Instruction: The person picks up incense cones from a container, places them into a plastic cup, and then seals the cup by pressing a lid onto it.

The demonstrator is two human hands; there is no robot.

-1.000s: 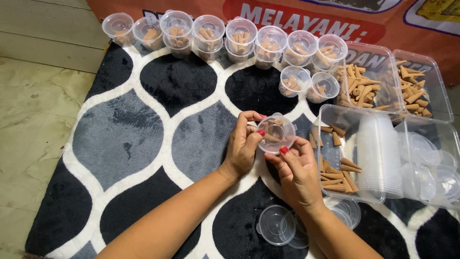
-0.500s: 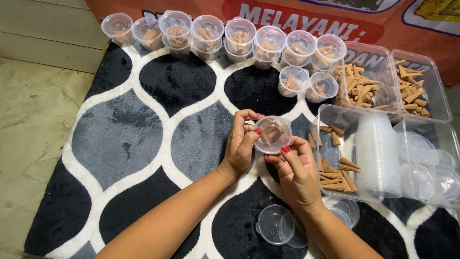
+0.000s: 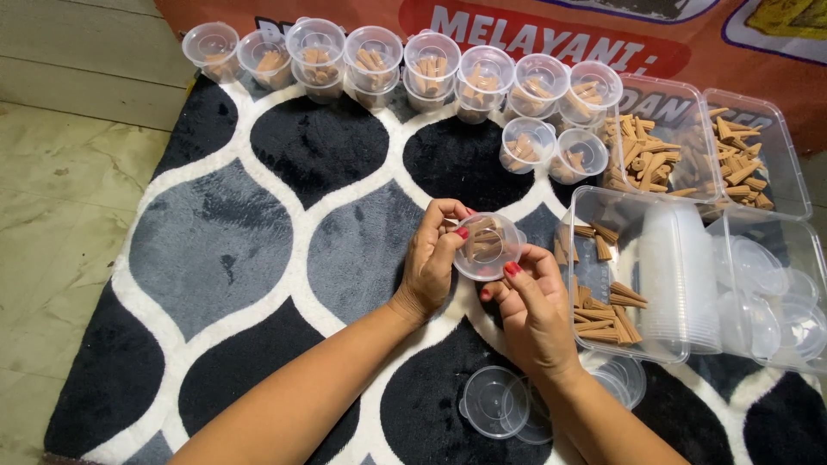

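Both hands hold one small clear plastic cup with brown cone-shaped pieces inside and a clear lid on it. My left hand grips its left side with fingers curled over the rim. My right hand presses the lid's lower right edge with thumb and fingers. The cup is above a black, grey and white patterned rug, just left of a clear tray holding brown cones and a stack of empty cups.
A row of several filled lidded cups lines the rug's far edge, two more stand nearer. Two trays of brown cones sit at the back right. Loose clear lids lie near my right wrist; more lids fill a right tray.
The cup has turned slightly in my hands and my fingers have shifted along the lid's rim. Both hands stay in the same place.
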